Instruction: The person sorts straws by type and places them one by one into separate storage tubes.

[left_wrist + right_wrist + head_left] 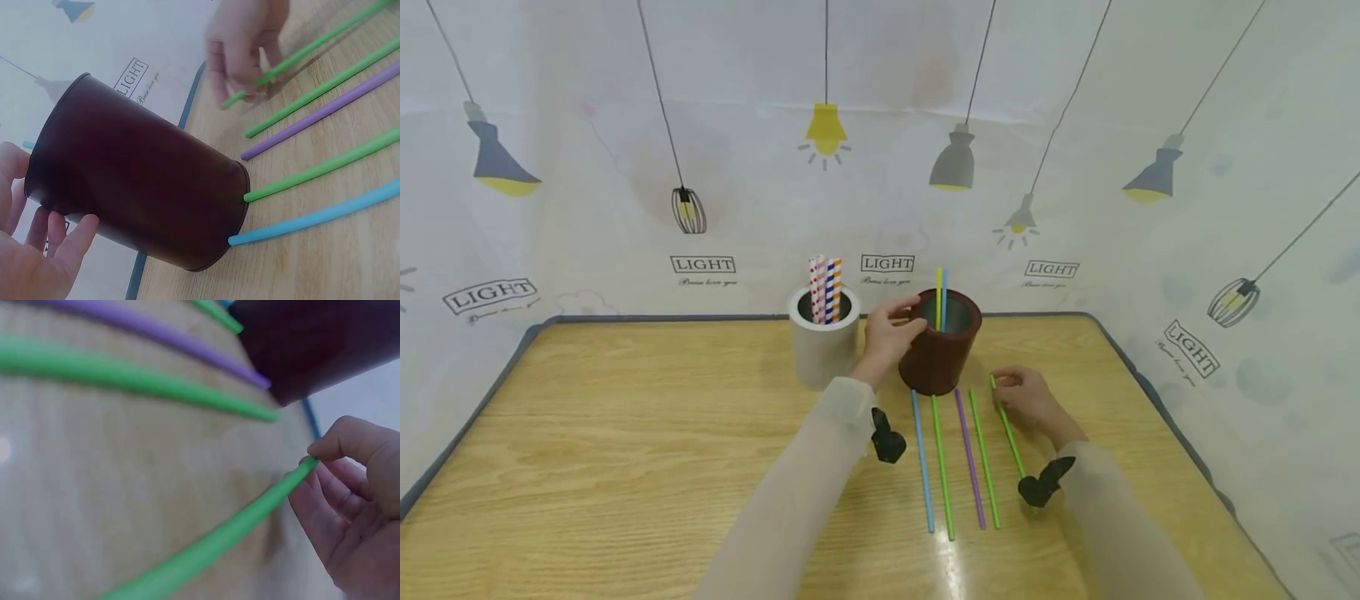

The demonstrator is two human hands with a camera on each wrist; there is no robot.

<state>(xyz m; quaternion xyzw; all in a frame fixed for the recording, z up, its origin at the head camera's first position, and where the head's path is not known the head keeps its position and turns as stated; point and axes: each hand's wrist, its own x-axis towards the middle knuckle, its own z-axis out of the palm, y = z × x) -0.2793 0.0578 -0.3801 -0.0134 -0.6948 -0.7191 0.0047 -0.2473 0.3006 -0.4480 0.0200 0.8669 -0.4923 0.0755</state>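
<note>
Left hand (889, 332) curled round the rim and side of the brown cup (942, 343), thumb over the top edge, fingers against the wall. In the left wrist view its fingers (69, 240) lie flat on the cup's side near the mouth. The cup stands upright on the wooden table (625, 433), just right of this hand. Two straws, one yellow (937, 298) and one light blue (944, 298), stand inside it.

Right hand (1028, 398) down on the table, to the right of the cup and a little nearer the person. It pinches the far end of a green straw (1007, 429) between thumb and fingertips; the right wrist view shows the tip of that straw (250, 515) caught under the thumb, other fingers curled beneath. The straw's remaining length lies on the table, running back toward the person.

Left of the right hand, four more straws lie side by side on the table: green (983, 458) next to the pinched one, then purple (970, 458), green (942, 467) and blue (922, 462). The far ends of the last two touch the foot of the cup; the ends of the other two lie close beside it.

Left of the left hand, just beside it, a white cup (823, 337) holds striped straws (825, 289). Behind the table hangs a curtain (1075, 125) printed with lamps.
</note>
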